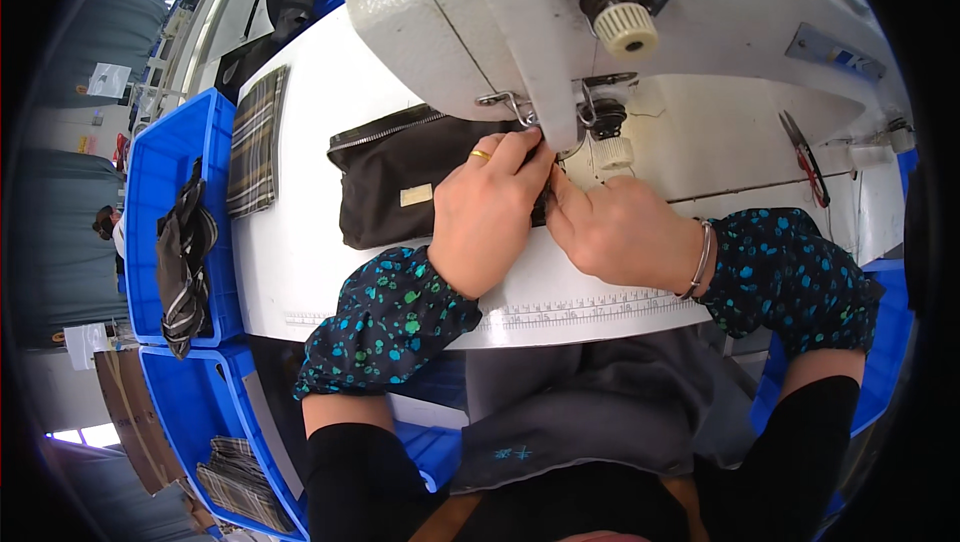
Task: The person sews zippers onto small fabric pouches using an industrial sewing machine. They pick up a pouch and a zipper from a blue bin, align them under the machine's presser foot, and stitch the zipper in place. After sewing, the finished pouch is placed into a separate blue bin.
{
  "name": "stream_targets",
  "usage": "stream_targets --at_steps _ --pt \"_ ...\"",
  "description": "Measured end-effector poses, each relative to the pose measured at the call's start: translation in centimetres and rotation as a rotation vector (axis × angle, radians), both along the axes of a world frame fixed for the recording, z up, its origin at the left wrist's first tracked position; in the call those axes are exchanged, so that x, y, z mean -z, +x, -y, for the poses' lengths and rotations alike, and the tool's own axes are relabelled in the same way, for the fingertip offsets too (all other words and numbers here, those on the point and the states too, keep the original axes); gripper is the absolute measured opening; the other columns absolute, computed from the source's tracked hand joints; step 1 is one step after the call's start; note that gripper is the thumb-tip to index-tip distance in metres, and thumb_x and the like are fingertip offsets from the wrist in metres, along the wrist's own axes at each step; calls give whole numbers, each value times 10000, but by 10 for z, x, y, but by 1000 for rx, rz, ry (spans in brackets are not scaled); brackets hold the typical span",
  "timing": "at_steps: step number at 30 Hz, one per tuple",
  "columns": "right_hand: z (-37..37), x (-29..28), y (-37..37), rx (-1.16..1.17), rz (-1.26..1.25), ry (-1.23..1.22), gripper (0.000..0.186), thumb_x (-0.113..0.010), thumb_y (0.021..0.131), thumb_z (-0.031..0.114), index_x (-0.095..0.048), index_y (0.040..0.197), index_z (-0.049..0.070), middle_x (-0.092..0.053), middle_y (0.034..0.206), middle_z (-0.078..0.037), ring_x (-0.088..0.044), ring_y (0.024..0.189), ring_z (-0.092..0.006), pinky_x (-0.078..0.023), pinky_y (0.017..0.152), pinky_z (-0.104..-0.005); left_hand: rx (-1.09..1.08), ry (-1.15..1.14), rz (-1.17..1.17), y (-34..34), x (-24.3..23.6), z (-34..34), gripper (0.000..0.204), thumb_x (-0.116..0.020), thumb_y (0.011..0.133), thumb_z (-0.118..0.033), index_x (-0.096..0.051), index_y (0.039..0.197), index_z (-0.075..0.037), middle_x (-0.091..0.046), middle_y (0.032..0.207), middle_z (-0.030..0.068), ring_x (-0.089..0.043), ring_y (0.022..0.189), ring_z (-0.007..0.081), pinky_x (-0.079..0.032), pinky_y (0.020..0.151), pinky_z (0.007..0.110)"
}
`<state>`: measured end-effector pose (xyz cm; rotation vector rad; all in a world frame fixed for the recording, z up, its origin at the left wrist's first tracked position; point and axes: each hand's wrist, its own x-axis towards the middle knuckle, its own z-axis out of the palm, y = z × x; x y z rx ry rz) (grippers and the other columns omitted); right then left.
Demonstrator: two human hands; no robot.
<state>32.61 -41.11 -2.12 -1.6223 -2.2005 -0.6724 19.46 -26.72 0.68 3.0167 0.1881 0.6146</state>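
Observation:
A dark brown fabric pouch (385,187) with a metal zipper (390,128) along its far edge and a small pale label (416,195) lies on the white table. Its right end runs in beneath the head of a white sewing machine (540,42). My left hand (485,204), with a ring on one finger, presses and grips that end, fingertips close to the needle area. Just to its right my right hand (625,232) is closed, thumb and fingers pinching the pouch's edge. The needle and the stitched spot are hidden behind my fingers and the machine head.
A folded plaid cloth (257,142) lies at the table's left. Blue bins (140,242) holding dark fabric pieces (187,262) and plaid pieces (240,482) stand beyond. Scissors (806,162) rest right of the machine. A ruler strip (560,313) follows the near edge.

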Motion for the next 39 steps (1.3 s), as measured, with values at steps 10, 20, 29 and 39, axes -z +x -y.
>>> stream_targets --at_steps 10,20,29,39 --pt "1 -4 1 12 -81 -89 247 -650 782 135 -711 926 -56 -727 1039 -297 -632 534 -170 -496 488 -304 -42 -17 -51 -6 -8 1 397 -662 735 -10 -728 1120 -84 -658 1190 41 -647 1010 288 -534 859 390" --pt "13 -6 -10 -32 -26 -51 284 -659 750 137 -721 893 -100 -722 970 -349 -645 519 -170 -479 433 -284 44 177 4 -15 -18 7 329 -700 745 -141 -757 1066 -101 -661 1036 -1 -635 1064 209 -480 917 384" --pt "15 -4 -13 -72 -31 -37 261 -658 750 127 -719 865 -99 -725 950 -338 -631 505 -156 -468 422 -283 143 125 -15 -13 -7 4 264 -676 775 -143 -714 1024 -62 -599 973 21 -596 1011 210 -442 1065 486" --pt "4 -4 -4 26 -33 -45 293 -649 777 120 -715 960 -99 -728 962 -287 -616 503 -150 -477 431 -300 135 130 36 2 3 -14 304 -668 786 -154 -731 1066 -56 -607 959 28 -591 994 229 -462 965 420"
